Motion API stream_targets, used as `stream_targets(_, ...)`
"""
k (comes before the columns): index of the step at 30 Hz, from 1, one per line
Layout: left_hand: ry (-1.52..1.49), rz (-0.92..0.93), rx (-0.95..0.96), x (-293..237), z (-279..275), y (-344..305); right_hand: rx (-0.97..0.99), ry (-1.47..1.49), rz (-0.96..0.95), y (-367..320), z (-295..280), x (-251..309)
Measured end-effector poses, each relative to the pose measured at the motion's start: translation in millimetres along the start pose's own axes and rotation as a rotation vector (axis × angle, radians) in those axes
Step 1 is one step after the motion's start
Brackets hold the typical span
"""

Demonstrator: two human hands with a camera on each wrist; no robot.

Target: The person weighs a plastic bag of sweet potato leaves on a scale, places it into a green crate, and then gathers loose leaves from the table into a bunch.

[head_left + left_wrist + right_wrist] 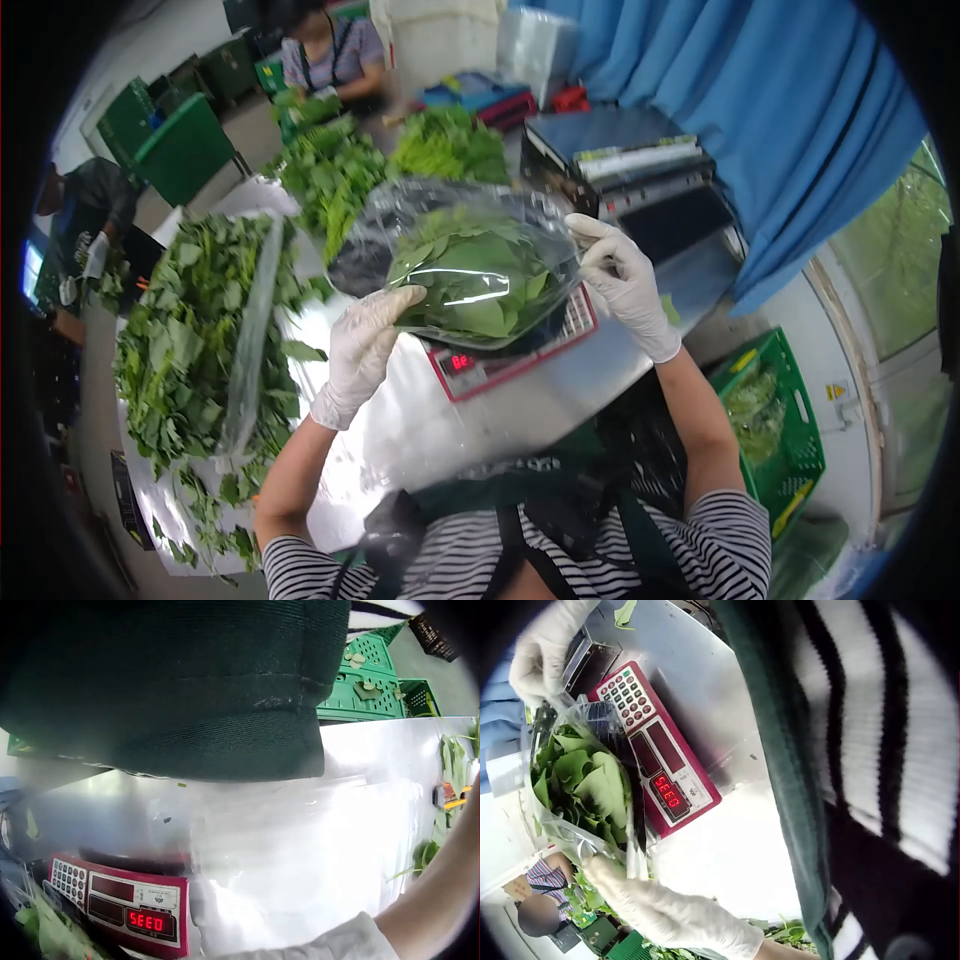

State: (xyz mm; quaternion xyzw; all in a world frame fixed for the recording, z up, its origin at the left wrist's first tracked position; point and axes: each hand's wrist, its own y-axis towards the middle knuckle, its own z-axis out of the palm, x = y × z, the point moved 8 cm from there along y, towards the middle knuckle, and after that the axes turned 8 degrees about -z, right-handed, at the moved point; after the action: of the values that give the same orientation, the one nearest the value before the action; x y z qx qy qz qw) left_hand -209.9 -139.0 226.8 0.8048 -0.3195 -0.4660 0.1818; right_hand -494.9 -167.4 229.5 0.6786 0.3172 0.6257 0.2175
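Note:
A clear plastic bag [470,275] filled with green leaves is held up between my two gloved hands, over a red digital scale [515,362]. My left hand [358,352] grips the bag's near left side, its thumb lying on the film. At the other end, the fingers of my right hand [622,285] pinch the bag's edge. From the right wrist view, the leafy bag [581,780] hangs beside the scale's keypad [630,697], and red characters glow on the display [667,793]. Only the glove cuff of my left hand [330,943] shows in the left wrist view.
Loose leafy stems [185,330] pile up on the left of the metal table [400,450], a folded plastic sheet [252,340] over them. More greens [450,145] lie behind the bag. A green crate [795,420] stands at right. Two other people [340,60] are beyond.

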Motion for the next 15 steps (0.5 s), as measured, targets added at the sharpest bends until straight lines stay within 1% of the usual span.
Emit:
stream_targets(1, -0.061, -0.068, -0.069, 0, -10, 17, 0.003, 0.087, -0.002, 19, 3, 1)
stream_targets(2, -0.176, -0.165, -0.110, 8, -16, 32, -0.037, 0.164, 0.003, 36, 3, -1)
stream_targets(4, -0.282, -0.309, -0.271, 18, -34, 61, -0.088, 0.330, 0.020, 71, 9, -3)
stream_targets(5, -0.356, -0.275, -0.354, 28, -43, 72, -0.151, 0.286, 0.034, 83, 8, -3)
stream_targets(6, -0.423, -0.285, -0.414, 33, -51, 80, -0.185, 0.292, 0.041, 92, 9, -2)
stream_targets(8, -0.511, -0.215, -0.428, 24, -59, 93, -0.206, 0.260, 0.007, 104, 11, 2)
stream_targets(9, -0.489, -0.208, -0.444, 23, -61, 94, -0.242, 0.269, 0.062, 104, 12, 1)
stream_targets(12, -0.474, -0.221, -0.445, 29, -59, 84, -0.254, 0.005, -0.048, 100, 6, -7)
stream_targets(13, -0.476, -0.279, -0.478, 28, -57, 77, -0.264, 0.051, -0.038, 96, 8, -10)
stream_targets(15, -0.401, -0.274, -0.508, 25, -57, 63, -0.292, 0.143, -0.010, 83, 11, -17)
